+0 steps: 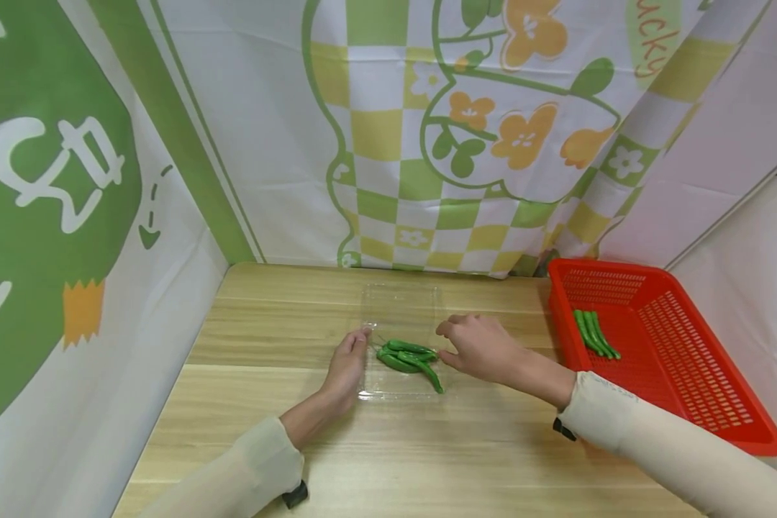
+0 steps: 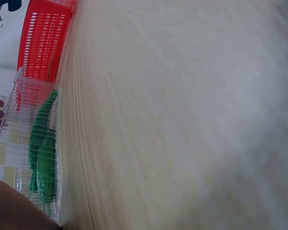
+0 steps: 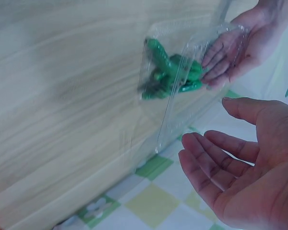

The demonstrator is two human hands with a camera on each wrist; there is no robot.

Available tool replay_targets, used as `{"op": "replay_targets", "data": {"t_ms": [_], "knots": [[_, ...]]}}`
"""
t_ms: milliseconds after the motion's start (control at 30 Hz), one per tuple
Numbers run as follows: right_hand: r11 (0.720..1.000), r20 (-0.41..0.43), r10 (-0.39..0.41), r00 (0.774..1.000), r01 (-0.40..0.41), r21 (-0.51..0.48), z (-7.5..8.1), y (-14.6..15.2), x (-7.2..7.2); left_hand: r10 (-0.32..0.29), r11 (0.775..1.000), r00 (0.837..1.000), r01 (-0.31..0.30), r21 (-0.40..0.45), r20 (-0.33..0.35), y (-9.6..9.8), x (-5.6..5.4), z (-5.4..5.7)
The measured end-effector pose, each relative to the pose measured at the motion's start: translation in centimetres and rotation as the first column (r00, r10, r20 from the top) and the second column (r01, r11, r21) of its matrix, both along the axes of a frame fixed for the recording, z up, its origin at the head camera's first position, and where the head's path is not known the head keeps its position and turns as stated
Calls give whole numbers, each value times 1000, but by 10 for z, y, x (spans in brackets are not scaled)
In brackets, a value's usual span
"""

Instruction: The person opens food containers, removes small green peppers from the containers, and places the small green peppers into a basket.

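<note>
Several green chili peppers lie in a clear plastic clamshell box on the table. Its transparent lid is folded back, away from the person. My left hand rests against the box's left wall; the right wrist view shows that hand with its fingers straight along the plastic. Just right of the peppers hovers my right hand. In its own wrist view this right hand has loosely bent fingers, the thumb apart, and nothing held. Peppers also show through the box wall in the left wrist view.
A red plastic basket with perforated walls stands at the table's right side. Several more green chili peppers lie inside it, near its left wall. Behind the wooden table hangs a patterned cloth.
</note>
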State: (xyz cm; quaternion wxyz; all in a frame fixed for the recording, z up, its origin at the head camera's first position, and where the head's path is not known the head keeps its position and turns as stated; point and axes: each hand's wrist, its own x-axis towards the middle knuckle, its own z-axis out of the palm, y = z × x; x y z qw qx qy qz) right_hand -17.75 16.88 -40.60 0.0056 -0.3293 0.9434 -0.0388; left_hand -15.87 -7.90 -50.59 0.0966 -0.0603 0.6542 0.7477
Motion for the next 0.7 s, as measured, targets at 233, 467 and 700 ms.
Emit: {"op": "replay_targets", "data": {"t_ms": [233, 467, 700], "knots": [[1000, 71, 24, 997, -24, -7, -13, -14, 3, -9, 1000, 1000, 9, -1, -6, -1, 0, 0], [998, 43, 65, 997, -65, -9, -27, -23, 3, -8, 1000, 1000, 8, -4, -7, -1, 0, 0], [998, 70, 63, 996, -62, -12, -37, -32, 1, 5, 1000, 1000, -5, -18, -3, 0, 0, -1]]}}
